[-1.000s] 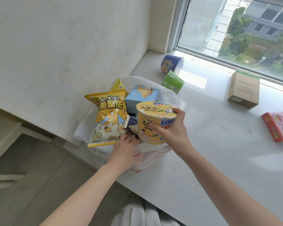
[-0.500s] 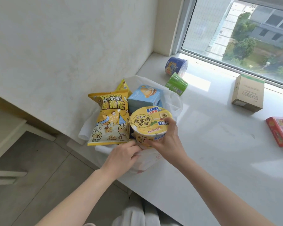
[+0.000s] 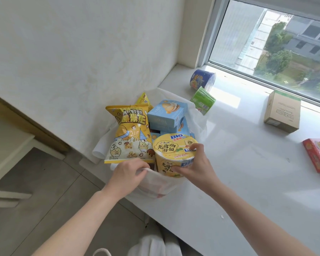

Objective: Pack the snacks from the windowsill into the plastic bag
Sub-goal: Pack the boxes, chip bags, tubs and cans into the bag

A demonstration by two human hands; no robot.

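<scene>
White windowsill [image 3: 238,172]: right hand [image 3: 198,169] grips a yellow noodle cup [image 3: 174,154] in the white plastic bag [image 3: 155,183] at the sill's edge; left hand [image 3: 127,174] pinches the bag's rim.

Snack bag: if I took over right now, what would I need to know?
Left hand pinches the plastic bag rim open. Right hand has a grip on the yellow noodle cup, lowering it in.
Already in the bag: popcorn bag, blue boxes.
Left on the windowsill: blue cup, green cup, cardboard box, red box.
</scene>
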